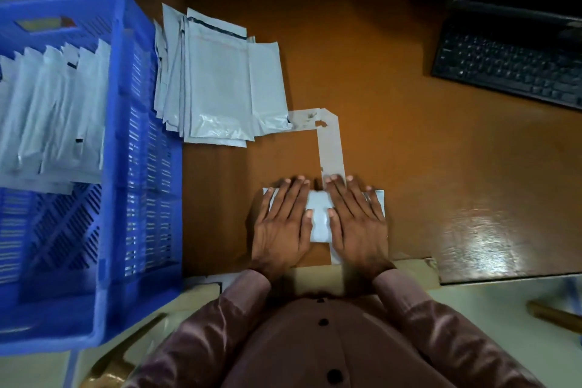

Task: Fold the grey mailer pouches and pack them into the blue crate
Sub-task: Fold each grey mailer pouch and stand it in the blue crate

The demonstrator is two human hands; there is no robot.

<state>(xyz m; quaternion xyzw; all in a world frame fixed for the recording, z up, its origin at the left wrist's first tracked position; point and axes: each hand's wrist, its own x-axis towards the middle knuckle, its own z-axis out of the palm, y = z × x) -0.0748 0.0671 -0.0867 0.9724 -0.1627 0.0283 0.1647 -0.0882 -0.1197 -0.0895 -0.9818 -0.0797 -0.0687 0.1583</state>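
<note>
Near the front edge of the brown surface (393, 104), both hands lie flat on a folded grey mailer pouch (319, 217), the left hand (282, 224) and right hand (357, 224) with fingers (293, 195) straight and slightly spread, probably to press the crease. Unfolded pouches (217, 79) are stacked at the surface's left edge, beside the blue crate (138, 167), where folded pouches (53, 110) stand in a row, within easy reach.

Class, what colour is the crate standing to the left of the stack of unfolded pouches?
The crate is bright blue, seen in the head view.
</note>
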